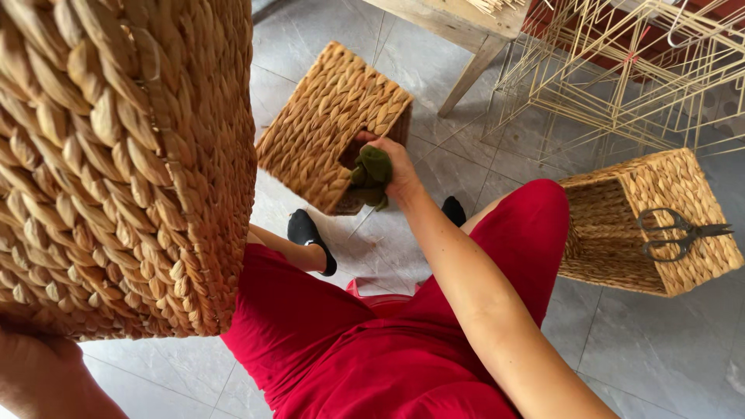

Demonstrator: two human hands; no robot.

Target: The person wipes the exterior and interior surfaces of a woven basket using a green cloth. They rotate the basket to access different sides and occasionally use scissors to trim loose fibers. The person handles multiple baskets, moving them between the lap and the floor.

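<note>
A large woven straw basket point(116, 155) fills the left of the head view, held up close to the camera from below by my left hand point(39, 368). My right hand point(392, 163) reaches forward and grips a second, smaller woven basket point(326, 124) at its handle opening. That basket is tilted on the tiled floor. A dark green cloth point(372, 174) is bunched in the same hand, against the basket's side. My legs in red trousers and black socks show below.
A third woven basket point(644, 233) lies on its side at the right with black scissors point(679, 230) on top. Pale wire frames point(621, 70) stand at the back right next to a wooden table leg point(466, 74). The floor is grey tile.
</note>
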